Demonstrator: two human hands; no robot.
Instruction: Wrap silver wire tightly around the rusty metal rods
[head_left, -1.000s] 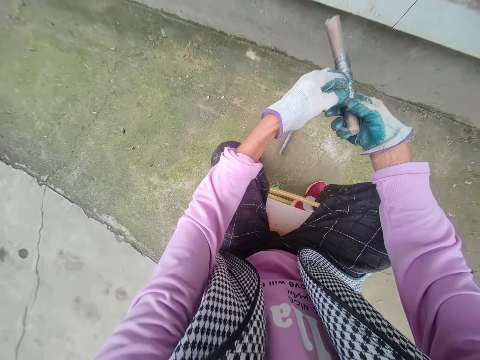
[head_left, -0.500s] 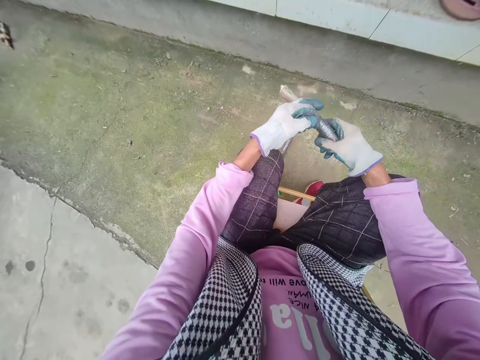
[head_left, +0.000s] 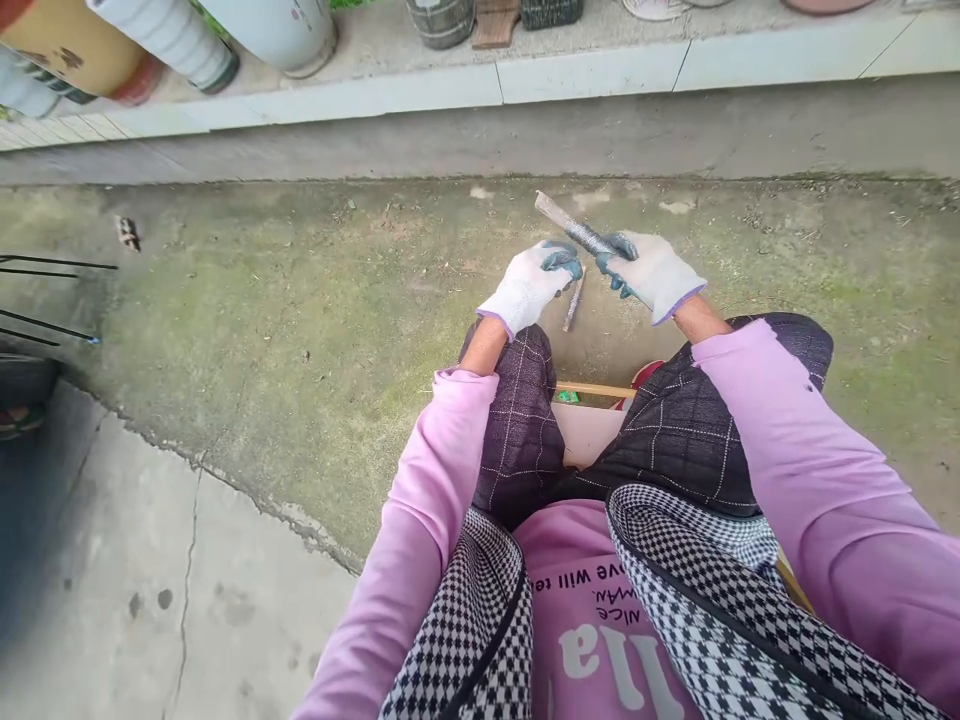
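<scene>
My right hand (head_left: 651, 272), in a white glove with blue-green palm and fingers, is closed around one end of a pale stick (head_left: 553, 209). The stick slants up to the left, with a dark silvery winding around its middle. Just left of it, my left hand (head_left: 534, 280), gloved the same way, has its fingers curled together below the stick, apart from it. What those fingers pinch is hidden. A thinner, short pale rod (head_left: 574, 303) shows directly beneath the left fingers; I cannot tell whether it is held or lies on the ground.
A tiled ledge (head_left: 592, 80) runs along the back, bearing several pots, among them a white pot (head_left: 277, 35). Thin black rods (head_left: 52, 325) stick in from the left. Mossy concrete (head_left: 315, 290) lies around my knees, with a small green item (head_left: 568, 397) between them.
My left hand has come off the stick and moved down to the left, baring its winding. The right hand keeps its hold. The view has tilted up, showing the pots.
</scene>
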